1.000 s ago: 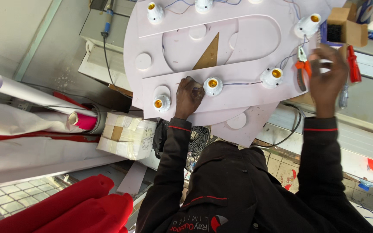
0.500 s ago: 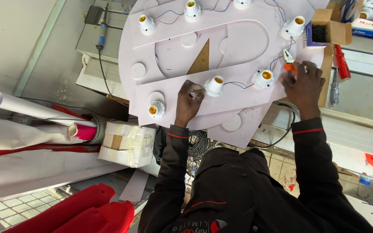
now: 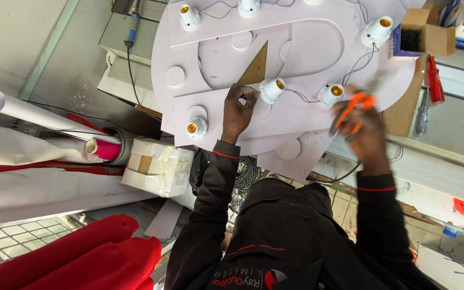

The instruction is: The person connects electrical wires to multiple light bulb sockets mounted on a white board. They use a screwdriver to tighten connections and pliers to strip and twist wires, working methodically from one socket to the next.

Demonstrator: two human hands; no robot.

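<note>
A white board (image 3: 296,37) with lamp sockets fills the bench top; the left hand (image 3: 238,110), fingers curled together, touches it beside the middle socket (image 3: 271,89); the right hand (image 3: 362,126), blurred, is clenched round orange pliers (image 3: 353,110), their long axis slanting up-right, near the board's lower edge.

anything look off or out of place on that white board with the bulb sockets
Mostly tidy. One oddity: a brown triangular offcut lies loose on the white board among the wired sockets. The left hand rests beside a socket; the right hand holds orange-handled pliers, blurred.
</note>
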